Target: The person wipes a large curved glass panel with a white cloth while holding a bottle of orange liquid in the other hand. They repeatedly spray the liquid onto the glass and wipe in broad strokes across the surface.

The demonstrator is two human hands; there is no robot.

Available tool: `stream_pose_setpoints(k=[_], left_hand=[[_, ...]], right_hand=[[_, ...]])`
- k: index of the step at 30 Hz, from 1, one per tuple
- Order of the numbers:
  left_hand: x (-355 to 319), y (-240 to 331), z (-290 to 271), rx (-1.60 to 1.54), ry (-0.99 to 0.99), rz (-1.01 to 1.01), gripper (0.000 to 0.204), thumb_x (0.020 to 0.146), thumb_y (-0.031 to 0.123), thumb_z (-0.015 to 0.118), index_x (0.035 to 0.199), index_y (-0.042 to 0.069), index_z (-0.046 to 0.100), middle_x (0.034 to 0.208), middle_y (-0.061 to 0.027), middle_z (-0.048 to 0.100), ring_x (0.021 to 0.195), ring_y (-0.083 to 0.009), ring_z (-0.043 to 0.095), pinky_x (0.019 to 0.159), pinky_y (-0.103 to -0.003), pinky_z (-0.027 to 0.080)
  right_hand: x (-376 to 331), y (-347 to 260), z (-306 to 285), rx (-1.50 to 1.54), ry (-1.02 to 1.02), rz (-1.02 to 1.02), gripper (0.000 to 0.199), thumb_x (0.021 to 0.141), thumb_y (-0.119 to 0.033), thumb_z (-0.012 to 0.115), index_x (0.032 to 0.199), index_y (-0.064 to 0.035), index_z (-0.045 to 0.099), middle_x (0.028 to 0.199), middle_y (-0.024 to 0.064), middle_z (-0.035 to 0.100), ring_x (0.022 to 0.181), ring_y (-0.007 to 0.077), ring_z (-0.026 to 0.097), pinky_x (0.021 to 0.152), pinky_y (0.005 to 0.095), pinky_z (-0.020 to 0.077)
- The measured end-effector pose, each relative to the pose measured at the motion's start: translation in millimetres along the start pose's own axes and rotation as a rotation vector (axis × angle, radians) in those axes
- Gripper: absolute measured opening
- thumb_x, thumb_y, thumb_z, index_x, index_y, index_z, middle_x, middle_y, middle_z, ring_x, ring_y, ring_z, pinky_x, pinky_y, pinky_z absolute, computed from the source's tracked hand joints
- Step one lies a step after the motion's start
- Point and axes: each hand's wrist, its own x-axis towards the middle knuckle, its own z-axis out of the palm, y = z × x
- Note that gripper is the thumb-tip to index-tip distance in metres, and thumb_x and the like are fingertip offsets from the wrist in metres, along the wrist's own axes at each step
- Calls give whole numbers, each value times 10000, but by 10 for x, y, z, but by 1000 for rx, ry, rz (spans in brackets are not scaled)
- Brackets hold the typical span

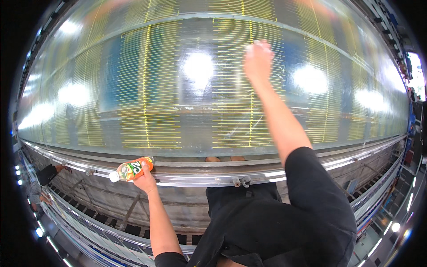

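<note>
My left hand (146,180) is closed around a small plastic bottle (130,171) with a white cap and an orange, green and white label. The bottle lies tilted over the metal rail at the near edge, its cap toward the left. Farther out, my right hand (259,61) is over a wide, glossy sheet-like surface (195,115) marked with bands of short yellow lines. Its fingers are curled together and slightly smeared by motion. Something whitish shows at the fingertips, too blurred to name. Whether this hand touches the surface, I cannot tell.
A long metal rail (191,181) runs along the near edge, with small metal fittings (246,181) in front of my body. Lamp reflections glare on the surface. At the far left, another person's dark sleeve (47,175) reaches the rail.
</note>
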Motion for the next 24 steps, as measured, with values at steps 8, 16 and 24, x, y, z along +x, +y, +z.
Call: stream_pose_setpoints(k=[8,16,24], left_hand=[[-67,-79,-47,19,40,-45,550,994,363,823,1285,-82,680,1258,-159,766,1117,-253,744,983,-385,579],[-77,-47,-19,84,67,-1,574,988,403,823,1274,-78,693,1241,-166,776,1120,-262,751,974,-391,589],[28,-114,7,78,46,-2,600,966,433,838,1262,-72,706,1216,-165,786,1108,-267,754,979,-397,580]], right_hand=[[-173,453,40,-69,-79,-244,423,996,-188,583,1389,-38,621,1577,212,532,1495,394,463,1235,557,369],[-489,-696,395,52,-106,-209,441,1013,-223,575,1395,-3,596,1579,274,515,1547,426,418,1285,574,307],[-173,155,-18,-223,-57,-370,515,1018,-170,554,1504,1,539,1540,274,543,1457,435,508,1214,634,388]])
